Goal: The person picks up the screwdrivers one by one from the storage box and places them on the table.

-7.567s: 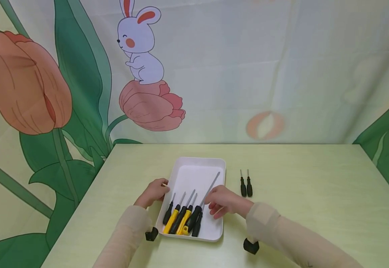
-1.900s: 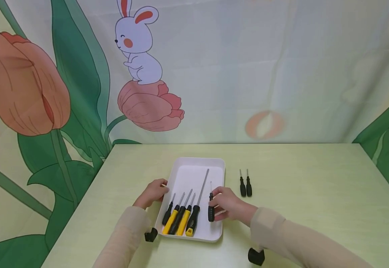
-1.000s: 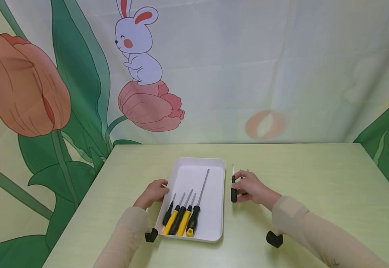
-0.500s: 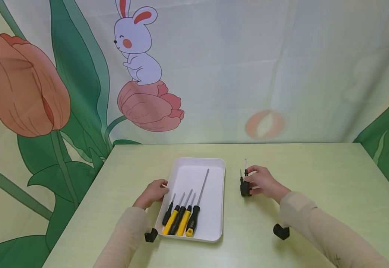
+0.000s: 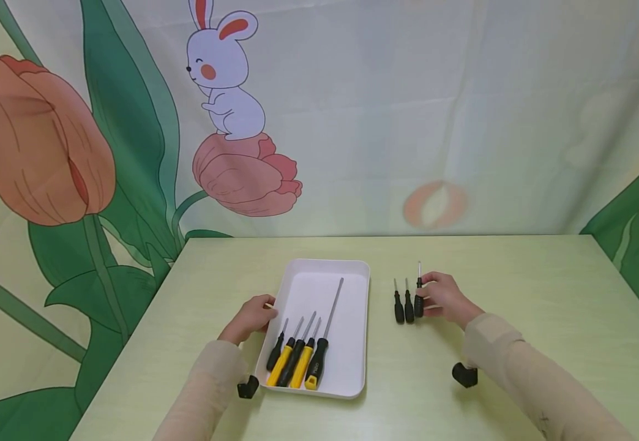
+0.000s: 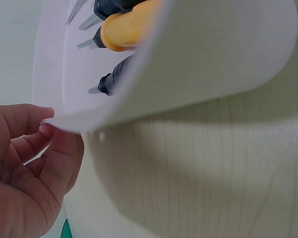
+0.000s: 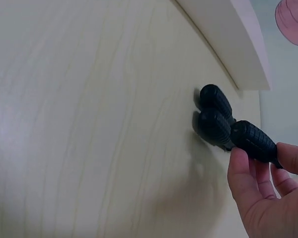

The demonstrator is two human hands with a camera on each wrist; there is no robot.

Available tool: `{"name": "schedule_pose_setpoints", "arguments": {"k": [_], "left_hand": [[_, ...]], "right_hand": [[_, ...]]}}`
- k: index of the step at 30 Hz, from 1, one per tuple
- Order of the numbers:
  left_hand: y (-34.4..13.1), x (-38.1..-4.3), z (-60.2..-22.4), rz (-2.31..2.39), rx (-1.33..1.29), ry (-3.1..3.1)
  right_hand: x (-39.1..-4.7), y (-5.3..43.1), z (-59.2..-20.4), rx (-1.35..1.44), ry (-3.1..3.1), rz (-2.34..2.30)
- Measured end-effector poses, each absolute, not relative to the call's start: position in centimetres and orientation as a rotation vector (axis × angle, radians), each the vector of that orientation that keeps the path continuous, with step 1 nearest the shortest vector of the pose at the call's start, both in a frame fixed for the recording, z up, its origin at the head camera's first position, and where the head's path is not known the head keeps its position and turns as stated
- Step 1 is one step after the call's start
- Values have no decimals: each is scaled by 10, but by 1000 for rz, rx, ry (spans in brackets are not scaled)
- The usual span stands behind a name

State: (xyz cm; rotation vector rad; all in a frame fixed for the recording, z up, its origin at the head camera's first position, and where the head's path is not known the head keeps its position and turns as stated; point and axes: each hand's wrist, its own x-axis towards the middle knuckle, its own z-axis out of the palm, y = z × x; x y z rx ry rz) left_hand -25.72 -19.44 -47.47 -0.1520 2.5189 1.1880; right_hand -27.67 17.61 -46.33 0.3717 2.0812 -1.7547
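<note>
My right hand point(image 5: 445, 295) pinches a small black screwdriver point(image 5: 419, 300) by its handle, tip pointing away from me. Just left of it, two similar black screwdrivers point(image 5: 409, 309) lie side by side on the table. In the right wrist view the held screwdriver point(image 7: 255, 141) is slightly above the table, its handle near the other two. My left hand point(image 5: 252, 317) pinches the left rim of a white tray point(image 5: 347, 373) between thumb and fingers, as the left wrist view also shows. Inside the tray lie several black and yellow screwdrivers, among them a long-shafted one point(image 5: 317, 361).
The light wooden table point(image 5: 518, 275) extends right of the small screwdrivers. Behind it hangs a cloth backdrop point(image 5: 352, 122) printed with tulips and a rabbit. A black wrist camera point(image 5: 465, 375) sits under the right sleeve, another point(image 5: 248, 387) by the tray's near left corner.
The right hand took a small black screwdriver out of the tray and carried it right, past the two on the table. The left hand has stayed on the tray rim.
</note>
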Motion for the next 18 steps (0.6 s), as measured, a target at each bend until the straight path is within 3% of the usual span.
{"name": "schedule_pose_setpoints", "arguments": {"k": [18], "left_hand": [[-194, -257, -473, 1160, -147, 2535]], "right_hand": [[-287, 181, -479, 466, 2108, -1684]]}}
